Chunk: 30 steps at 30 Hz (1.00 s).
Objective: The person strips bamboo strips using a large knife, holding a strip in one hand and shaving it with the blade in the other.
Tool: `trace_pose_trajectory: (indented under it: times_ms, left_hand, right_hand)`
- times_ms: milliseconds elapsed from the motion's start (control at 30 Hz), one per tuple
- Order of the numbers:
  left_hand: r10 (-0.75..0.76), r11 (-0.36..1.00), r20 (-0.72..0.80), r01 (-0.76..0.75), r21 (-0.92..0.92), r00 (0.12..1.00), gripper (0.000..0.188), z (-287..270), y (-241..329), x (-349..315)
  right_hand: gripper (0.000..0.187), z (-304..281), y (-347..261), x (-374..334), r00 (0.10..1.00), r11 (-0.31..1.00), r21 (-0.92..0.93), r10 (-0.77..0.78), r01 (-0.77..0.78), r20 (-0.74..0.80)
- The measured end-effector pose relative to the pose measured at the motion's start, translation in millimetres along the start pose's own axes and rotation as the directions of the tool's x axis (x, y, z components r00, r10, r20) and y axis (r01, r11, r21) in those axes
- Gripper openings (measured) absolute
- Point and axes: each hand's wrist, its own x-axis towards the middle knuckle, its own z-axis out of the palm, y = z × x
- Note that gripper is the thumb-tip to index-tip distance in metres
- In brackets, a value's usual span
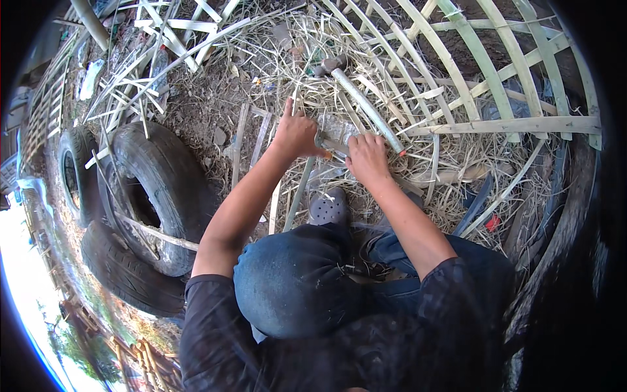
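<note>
My left hand [298, 135] is over the straw-covered ground in front of me, fingers bent and thumb toward the right; what it grips is hidden. Close by on the right, my right hand [368, 157] has its fingers curled at the end of a flat greyish strip [336, 147], which spans the gap between both hands. A pale green bamboo slat [301, 191] slants from beneath my left hand toward my shoe. Just beyond the right hand lies a hammer [366, 110] with a light tubular handle and dark head.
Worn tyres [160, 189] are piled on the left. A woven bamboo lattice [499, 126] stretches across the far right, with loose bamboo strips [173, 49] at far left. My grey perforated clog [328, 207] rests below the hands. Something small and red [492, 224] lies right of my knee.
</note>
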Motion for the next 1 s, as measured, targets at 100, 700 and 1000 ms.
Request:
trace_pose_trajectory:
  times_ms: [100, 700, 1000]
  left_hand:
    - [0.014, 0.998, -0.052, -0.017, -0.061, 0.999, 0.086, 1.5, -1.2, -3.2]
    - [-0.009, 0.998, 0.094, 0.015, -0.065, 0.996, 0.092, -11.1, 3.5, -5.5]
    - [-0.049, 0.994, 0.014, 0.05, -0.092, 0.999, 0.099, 5.1, 4.3, -19.5]
  right_hand:
    - [0.023, -1.6, -9.1, 10.0, 0.995, 0.998, 0.019, -0.055, 0.057, -0.081]
    - [0.03, -11.0, -4.7, 47.3, 0.954, 0.976, 0.151, -0.19, 0.157, 0.233]
    - [0.033, -42.1, -21.5, 63.6, 0.882, 0.983, 0.157, -0.153, 0.091, 0.446]
